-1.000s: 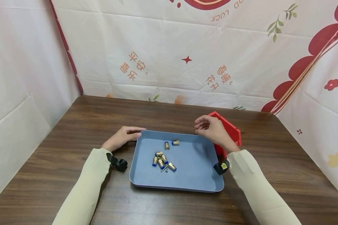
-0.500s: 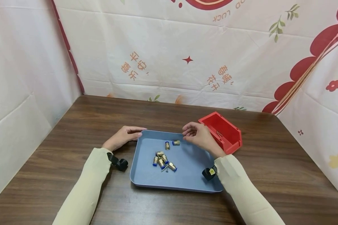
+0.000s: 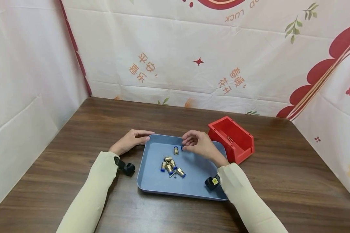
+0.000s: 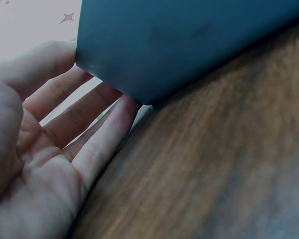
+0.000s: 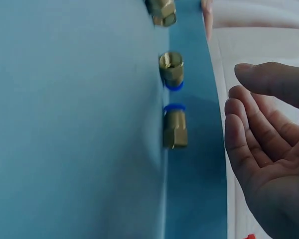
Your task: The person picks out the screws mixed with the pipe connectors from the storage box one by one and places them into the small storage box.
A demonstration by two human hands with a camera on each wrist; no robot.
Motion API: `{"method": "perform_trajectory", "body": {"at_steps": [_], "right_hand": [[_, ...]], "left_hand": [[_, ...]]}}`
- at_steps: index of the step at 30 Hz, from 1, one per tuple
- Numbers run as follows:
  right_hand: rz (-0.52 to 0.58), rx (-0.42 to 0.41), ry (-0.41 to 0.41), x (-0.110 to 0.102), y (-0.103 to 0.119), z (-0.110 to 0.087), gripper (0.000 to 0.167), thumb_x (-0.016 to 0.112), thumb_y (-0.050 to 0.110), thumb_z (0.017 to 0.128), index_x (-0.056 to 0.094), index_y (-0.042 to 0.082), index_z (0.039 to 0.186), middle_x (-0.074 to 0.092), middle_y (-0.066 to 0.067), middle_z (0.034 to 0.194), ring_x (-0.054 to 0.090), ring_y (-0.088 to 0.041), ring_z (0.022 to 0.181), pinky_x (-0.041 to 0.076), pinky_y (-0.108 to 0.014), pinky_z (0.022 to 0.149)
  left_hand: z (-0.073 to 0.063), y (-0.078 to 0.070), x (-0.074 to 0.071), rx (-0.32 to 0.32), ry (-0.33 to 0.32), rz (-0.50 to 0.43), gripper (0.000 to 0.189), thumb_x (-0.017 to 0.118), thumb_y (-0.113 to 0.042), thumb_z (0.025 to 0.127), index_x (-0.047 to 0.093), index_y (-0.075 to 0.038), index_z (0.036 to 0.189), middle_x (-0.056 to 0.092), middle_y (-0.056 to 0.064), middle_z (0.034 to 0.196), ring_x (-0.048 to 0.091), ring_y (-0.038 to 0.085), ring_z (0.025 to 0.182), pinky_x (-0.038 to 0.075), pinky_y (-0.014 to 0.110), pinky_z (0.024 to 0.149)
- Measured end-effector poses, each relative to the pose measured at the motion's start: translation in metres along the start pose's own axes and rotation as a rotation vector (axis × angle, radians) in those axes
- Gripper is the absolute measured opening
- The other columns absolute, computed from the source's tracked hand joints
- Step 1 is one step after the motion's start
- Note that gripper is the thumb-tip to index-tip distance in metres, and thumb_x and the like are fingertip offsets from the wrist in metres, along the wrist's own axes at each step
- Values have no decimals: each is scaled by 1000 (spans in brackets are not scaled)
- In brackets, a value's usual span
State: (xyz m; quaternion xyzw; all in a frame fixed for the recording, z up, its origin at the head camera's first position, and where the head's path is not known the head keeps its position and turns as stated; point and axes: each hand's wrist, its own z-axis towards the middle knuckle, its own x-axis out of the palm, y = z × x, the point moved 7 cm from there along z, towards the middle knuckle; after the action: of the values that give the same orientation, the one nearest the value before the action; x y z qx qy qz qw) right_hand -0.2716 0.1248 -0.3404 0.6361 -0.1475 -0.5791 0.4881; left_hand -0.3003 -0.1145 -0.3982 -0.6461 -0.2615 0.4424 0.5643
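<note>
Right grip [image 3: 200,144] hung with thumb and fingers apart; blue-ringed brass fitting [image 5: 176,128] lay in tray [image 3: 154,183], near thumb tip. Left grip [image 3: 130,141], fingers extended, touched tray corner.

Tray [image 3: 195,184]: plastic by the look, smooth, matt. Fittings [image 3: 176,150]: shiny metal w/ plastic-look rings [image 5: 175,107]. Screws [image 3: 175,175]: metal. Box [image 3: 246,155]: plastic-look, smooth, semi-gloss. Tabletop [image 3: 151,215]: wood-grain, smooth, a bit glossy. Curtain [image 3: 169,48]: creased cloth. Sleeves [image 3: 246,194]: soft matt cloth.
</note>
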Motion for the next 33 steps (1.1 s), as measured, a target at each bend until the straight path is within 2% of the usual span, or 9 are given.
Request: {"method": "perform_trajectory", "body": {"at_steps": [9,17,27,33], "right_hand": [[11,-48,90,20,17,-5,31,77,0,76,63,-4,103,69,-15,94,62,-17,80,54,-18,74],[-11,-28,175,32,14,-8,35,79,2,75,62,0,106,69,-11,97,62,-18,85,55,-23,79],[-49,-4,275,44,17,-11,40,81,9,75,61,3,109,67,-6,99,61,-16,88,54,-19,80],[-61,-17,292,49,18,-11,39,82,9,74,62,4,108,67,-6,97,61,-16,87,53,-19,80]], "left_hand": [[3,2,1,2,5,-14,41,59,-22,96,56,-2,132,56,17,135,57,30,120,52,35,94],[1,2,2,2,5,-31,41,59,-22,96,56,-2,132,56,18,134,58,29,119,52,33,93],[2,2,1,4,11,-46,42,60,-23,95,56,-1,132,57,19,133,59,28,117,53,33,92],[1,1,0,2,10,-16,43,60,-25,95,57,-3,132,57,18,133,58,29,119,52,35,94]]}}
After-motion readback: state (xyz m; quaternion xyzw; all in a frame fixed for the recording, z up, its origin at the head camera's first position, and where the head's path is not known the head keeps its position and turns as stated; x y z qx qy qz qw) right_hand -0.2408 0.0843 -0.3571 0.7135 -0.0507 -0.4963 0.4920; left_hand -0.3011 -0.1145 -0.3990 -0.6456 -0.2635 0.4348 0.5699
